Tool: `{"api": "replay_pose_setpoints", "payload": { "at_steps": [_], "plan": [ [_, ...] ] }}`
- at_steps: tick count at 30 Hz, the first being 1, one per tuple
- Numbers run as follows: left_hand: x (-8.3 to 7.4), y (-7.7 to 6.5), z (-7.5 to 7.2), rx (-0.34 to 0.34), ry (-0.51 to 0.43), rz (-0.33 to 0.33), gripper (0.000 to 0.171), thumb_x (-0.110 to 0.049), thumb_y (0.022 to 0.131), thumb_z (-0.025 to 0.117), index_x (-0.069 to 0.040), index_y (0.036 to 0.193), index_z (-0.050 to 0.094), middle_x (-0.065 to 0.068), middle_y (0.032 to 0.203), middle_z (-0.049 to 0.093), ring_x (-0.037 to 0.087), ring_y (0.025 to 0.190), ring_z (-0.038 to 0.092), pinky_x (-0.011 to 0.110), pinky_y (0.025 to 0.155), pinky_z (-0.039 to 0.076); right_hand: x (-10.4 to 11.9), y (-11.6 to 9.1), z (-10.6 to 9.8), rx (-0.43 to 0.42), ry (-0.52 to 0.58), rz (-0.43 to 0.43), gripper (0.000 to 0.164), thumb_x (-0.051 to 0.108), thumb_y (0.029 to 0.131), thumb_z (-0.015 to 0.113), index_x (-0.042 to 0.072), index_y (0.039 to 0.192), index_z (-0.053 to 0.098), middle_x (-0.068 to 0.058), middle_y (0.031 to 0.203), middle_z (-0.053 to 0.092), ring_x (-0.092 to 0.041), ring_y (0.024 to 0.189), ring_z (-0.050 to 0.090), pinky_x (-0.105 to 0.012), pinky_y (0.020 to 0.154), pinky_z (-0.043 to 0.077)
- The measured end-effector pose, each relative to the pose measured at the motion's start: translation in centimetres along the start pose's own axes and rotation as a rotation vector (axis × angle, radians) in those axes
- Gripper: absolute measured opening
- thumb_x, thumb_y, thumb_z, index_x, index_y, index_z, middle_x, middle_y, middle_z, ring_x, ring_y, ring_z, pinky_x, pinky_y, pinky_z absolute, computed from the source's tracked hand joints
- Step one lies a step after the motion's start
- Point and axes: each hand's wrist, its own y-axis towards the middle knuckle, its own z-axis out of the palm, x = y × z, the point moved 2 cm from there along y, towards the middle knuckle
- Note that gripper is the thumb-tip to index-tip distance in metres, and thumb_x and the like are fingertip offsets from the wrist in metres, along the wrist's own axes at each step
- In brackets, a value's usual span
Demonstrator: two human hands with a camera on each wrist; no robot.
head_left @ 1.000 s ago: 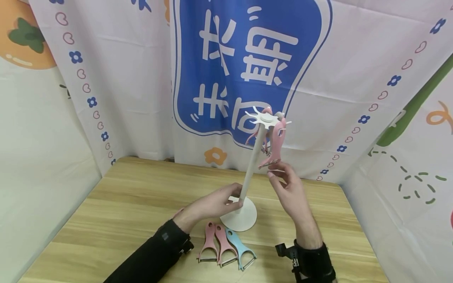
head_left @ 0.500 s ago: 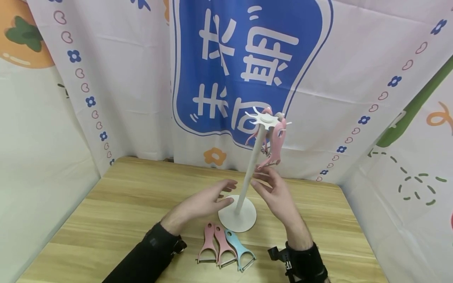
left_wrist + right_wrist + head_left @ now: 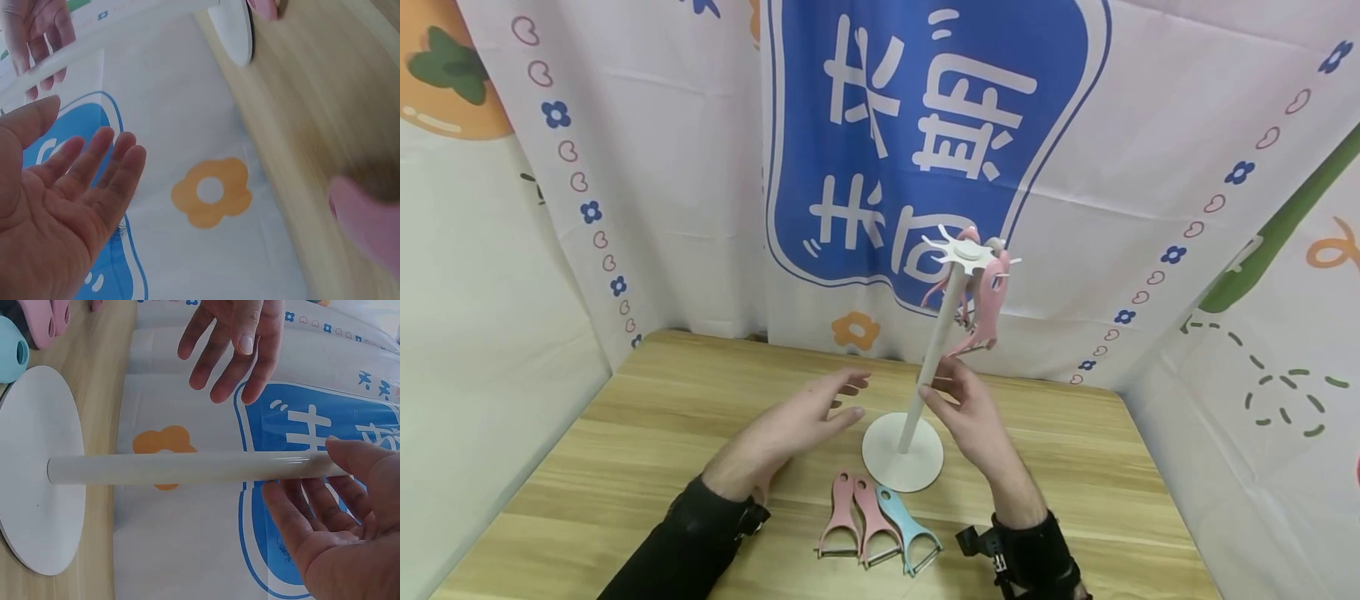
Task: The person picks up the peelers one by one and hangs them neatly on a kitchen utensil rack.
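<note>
Up on the white hook-topped stand [image 3: 936,342] hang pink plastic peelers [image 3: 991,298]; three pink peelers [image 3: 844,504] and a light-blue peeler [image 3: 899,515] lie below, seemingly left. Right hand [image 3: 967,422] pinches the pole [image 3: 219,469]; left hand [image 3: 801,421], loosely spread, holds nothing.

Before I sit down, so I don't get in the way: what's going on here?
A person's right hand holds a white hook stand between thumb and fingers, while the left hand is open and apart from it. Hanging pink peelers are on its top hooks; exactly how many is hard to tell. Two loose pink peelers and a light-blue peeler lie side by side on the wooden table, nearer the person than the stand.
</note>
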Motion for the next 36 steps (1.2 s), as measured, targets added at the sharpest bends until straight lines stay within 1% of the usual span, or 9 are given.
{"api": "replay_pose_setpoints", "payload": {
  "at_steps": [5,8,12,16,22,25,30,32,36],
  "plan": [
    [0.1,-1.0,-0.7,-0.019,0.11,-0.011,0.063,-0.037,0.098,0.07,-0.016,0.153,0.047,0.003,0.143,0.058,0.02,0.129,0.056,0.042,0.105,0.049,-0.3,0.2,0.4,-0.023,-0.036,-0.022,0.031,0.013,0.099,0.07,0.012,0.129,0.063,-0.023,0.122,0.065,-0.029,0.111,0.067,-0.044,0.093,0.057],
    [0.3,-1.7,-0.9,-0.033,0.186,0.012,0.06,-0.038,0.097,0.072,-0.012,0.147,0.052,0.005,0.138,0.061,0.021,0.126,0.058,0.041,0.102,0.05,-0.5,0.3,0.6,-0.033,-0.058,-0.036,0.027,0.015,0.1,0.069,0.014,0.126,0.064,-0.021,0.119,0.066,-0.026,0.109,0.067,-0.047,0.096,0.055],
    [0.6,-2.3,-1.2,-0.045,0.252,0.043,0.053,-0.031,0.095,0.074,-0.007,0.139,0.056,0.01,0.13,0.064,0.026,0.12,0.061,0.042,0.098,0.052,-0.7,0.3,0.7,-0.034,-0.074,-0.061,0.026,0.017,0.101,0.068,0.015,0.126,0.063,-0.018,0.117,0.067,-0.025,0.109,0.067,-0.05,0.098,0.053],
    [0.8,-2.9,-1.4,-0.05,0.309,0.04,0.043,-0.027,0.094,0.076,-0.007,0.129,0.059,0.01,0.124,0.065,0.027,0.115,0.064,0.043,0.095,0.054,-1.0,0.4,0.7,-0.033,-0.082,-0.076,0.026,0.018,0.101,0.067,0.016,0.127,0.063,-0.013,0.116,0.068,-0.024,0.108,0.067,-0.05,0.097,0.053],
    [0.9,-3.9,-1.5,-0.015,0.404,-0.026,0.04,-0.025,0.093,0.076,-0.006,0.125,0.061,0.009,0.119,0.066,0.023,0.106,0.065,0.039,0.089,0.056,-1.4,0.4,0.8,-0.02,-0.082,-0.075,0.026,0.02,0.102,0.066,0.017,0.127,0.062,-0.013,0.117,0.067,-0.025,0.109,0.067,-0.05,0.095,0.055],
    [1.1,-4.3,-1.4,0.021,0.44,-0.072,0.039,-0.022,0.091,0.076,-0.006,0.124,0.062,0.008,0.114,0.066,0.019,0.096,0.064,0.037,0.083,0.056,-1.4,0.4,0.8,-0.017,-0.082,-0.071,0.026,0.021,0.102,0.066,0.017,0.128,0.061,-0.011,0.117,0.067,-0.025,0.109,0.067,-0.05,0.094,0.055],
    [1.9,-4.7,-1.0,0.073,0.501,-0.139,0.042,-0.023,0.089,0.076,-0.002,0.123,0.063,0.005,0.1,0.061,0.013,0.077,0.056,0.031,0.07,0.054,-1.4,0.3,0.8,-0.02,-0.078,-0.06,0.027,0.021,0.102,0.067,0.017,0.128,0.061,-0.009,0.116,0.068,-0.026,0.109,0.067,-0.049,0.093,0.056],
    [2.1,-4.9,-1.0,0.091,0.514,-0.169,0.044,-0.02,0.088,0.076,0.001,0.124,0.062,0.005,0.096,0.059,0.013,0.073,0.054,0.028,0.064,0.052,-1.4,0.3,0.8,-0.02,-0.076,-0.056,0.028,0.02,0.102,0.067,0.016,0.129,0.061,-0.008,0.116,0.068,-0.026,0.11,0.067,-0.048,0.093,0.056],
    [2.3,-5.5,-1.0,0.124,0.485,-0.244,0.05,-0.011,0.085,0.074,0.01,0.127,0.058,0.012,0.097,0.059,0.015,0.07,0.053,0.025,0.054,0.049,-1.4,0.3,0.7,-0.019,-0.08,-0.052,0.029,0.02,0.102,0.067,0.015,0.13,0.061,-0.008,0.116,0.068,-0.027,0.11,0.067,-0.049,0.092,0.057]
  ]
}}
